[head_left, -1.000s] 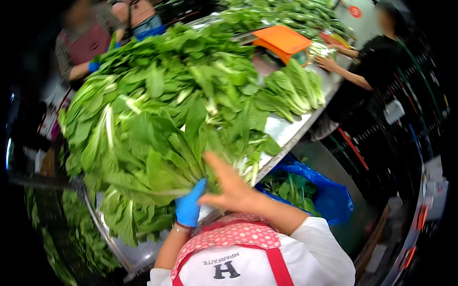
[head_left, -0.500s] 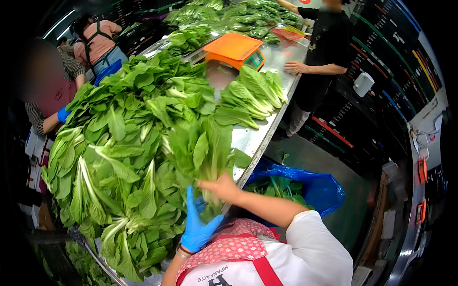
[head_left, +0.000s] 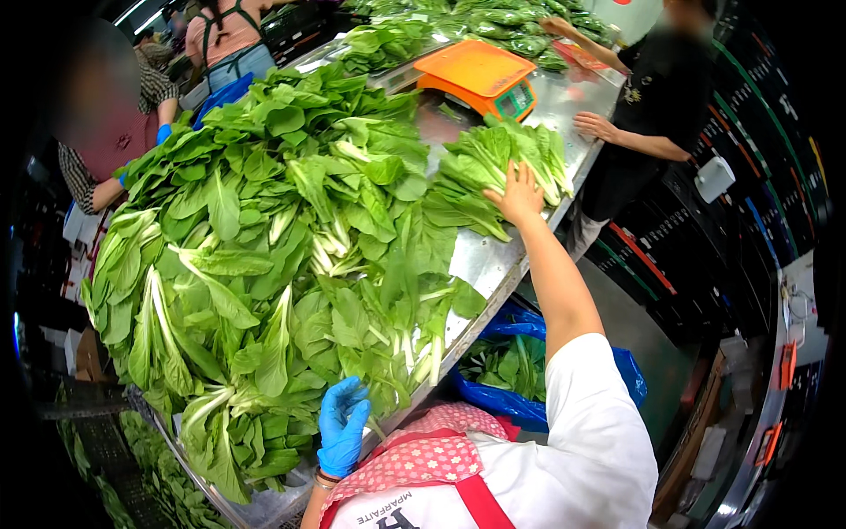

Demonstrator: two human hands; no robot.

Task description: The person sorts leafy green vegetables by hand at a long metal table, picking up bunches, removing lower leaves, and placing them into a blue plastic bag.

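Bare and spread-fingered, my right hand [head_left: 518,196] rests on a bunch of leafy greens [head_left: 476,167] with pale stems, beside the scale. My left hand [head_left: 344,429], in a blue glove, hovers low by the table's near edge. Its fingers are loosely curled, with a gap to the thumb and nothing visible between them. Just beyond it, loose greens with white stems [head_left: 421,353] lie at the edge. A large heap of leafy greens [head_left: 256,256] covers the left and middle of the table.
An orange-topped scale [head_left: 476,69] stands on the metal table [head_left: 476,264] beyond the bunch. Bagged greens [head_left: 493,22] lie at the far end. Below the right edge sits a blue bag [head_left: 502,401] of leaves. A co-worker's hand [head_left: 597,126] rests at the far right; another person's blue-gloved hand [head_left: 164,134] is at left.
My right hand has left the greens it gripped near my left hand and reached forward onto the bunch by the scale. My left hand's fingers have curled. The whole view has shifted slightly.
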